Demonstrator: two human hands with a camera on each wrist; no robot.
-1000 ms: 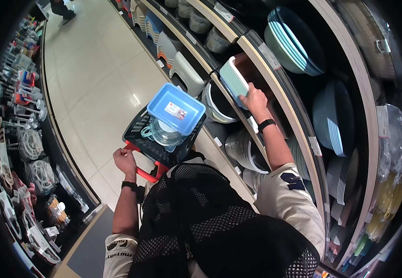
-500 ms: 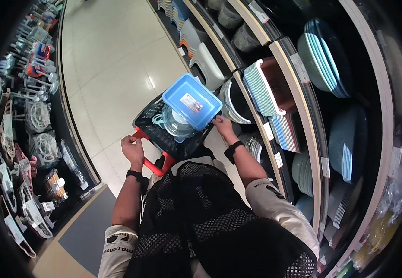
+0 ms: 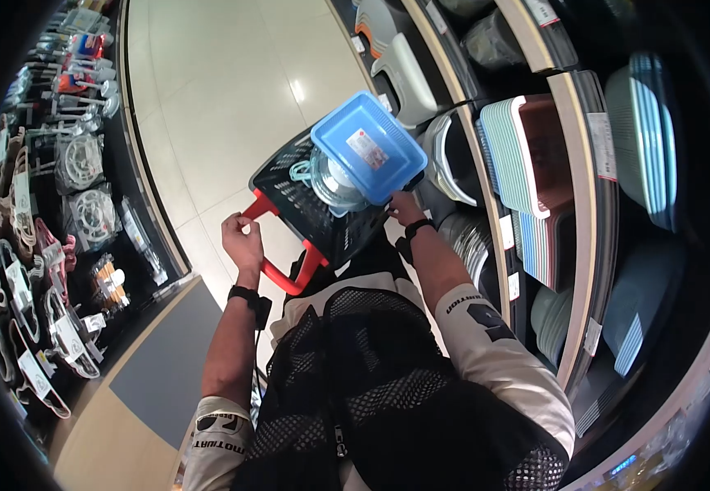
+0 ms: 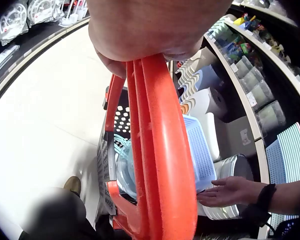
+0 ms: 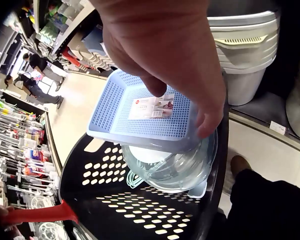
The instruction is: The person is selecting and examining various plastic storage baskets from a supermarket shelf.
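Note:
My left hand [image 3: 243, 241] has its fingers curled round the red handle [image 4: 160, 150] of a black shopping basket [image 5: 105, 200]. A perforated light-blue tray with a label [image 3: 369, 147] lies tilted on top, over a clear bowl-like item [image 5: 177, 170] and a pale-blue looped thing [image 3: 300, 171]. My right hand [image 3: 406, 209] is beside the tray's near right corner. In the left wrist view the fingers of that right hand [image 4: 227, 192] are extended at the tray's edge; in the right wrist view the hand [image 5: 165, 55] covers part of the tray. Whether it touches is unclear.
Shelves on the right hold stacked trays [image 3: 509, 155], blue basins [image 3: 645, 147] and a grey stool [image 3: 408, 78]. Packaged goods hang along the left [image 3: 81, 162]. A tiled aisle floor [image 3: 207, 98] runs between. Two people [image 5: 40, 90] stand farther off in the right wrist view.
My right hand has left the stacked trays on the shelf and come down beside the blue tray. The basket and shelves now appear farther right in the head view; my left hand stays on the handle.

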